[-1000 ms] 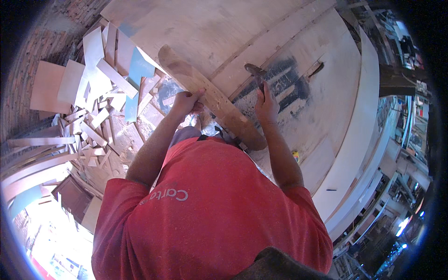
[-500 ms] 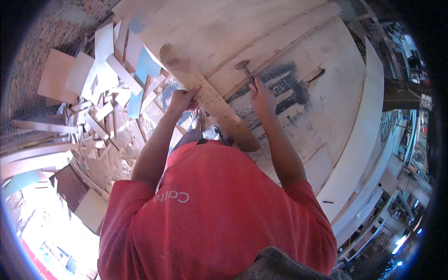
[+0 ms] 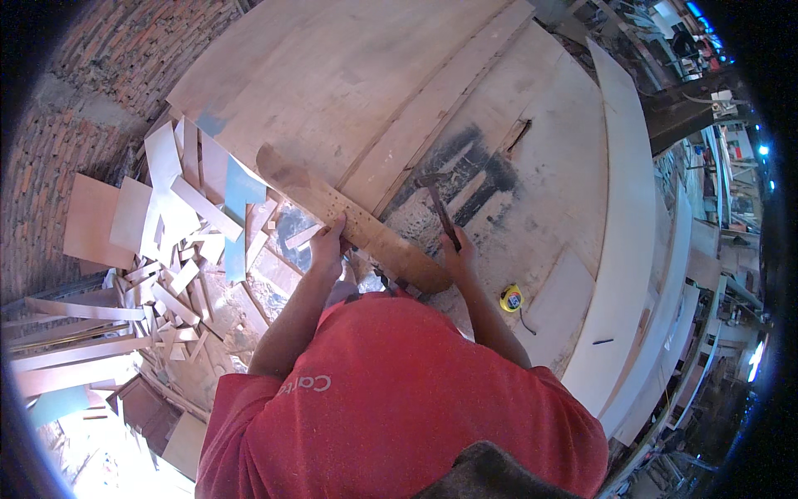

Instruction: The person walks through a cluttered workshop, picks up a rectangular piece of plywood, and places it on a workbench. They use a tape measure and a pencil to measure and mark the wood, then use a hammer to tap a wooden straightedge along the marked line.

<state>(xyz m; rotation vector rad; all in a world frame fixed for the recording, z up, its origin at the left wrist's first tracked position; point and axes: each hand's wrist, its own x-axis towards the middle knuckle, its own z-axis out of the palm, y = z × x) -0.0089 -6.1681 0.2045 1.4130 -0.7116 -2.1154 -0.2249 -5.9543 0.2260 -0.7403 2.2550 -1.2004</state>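
I judge this a steadying step: my left hand (image 3: 328, 248) pinches the board (image 3: 366, 230) along the near edge of the worktable (image 3: 332, 83), my right hand (image 3: 462, 256) grips the hammer (image 3: 440, 208), and the next move calls for firm support.

Left hand (image 3: 327, 251) gripping wooden board (image 3: 371, 235), right hand (image 3: 462, 258) holding hammer (image 3: 442, 212), yellow tape measure (image 3: 511, 298)

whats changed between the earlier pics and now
The right hand has drawn the hammer toward the body, closer to the near end of the wooden board. The yellow tape measure, unseen half a second ago, now shows. The left hand still holds the wooden board; nothing was let go.
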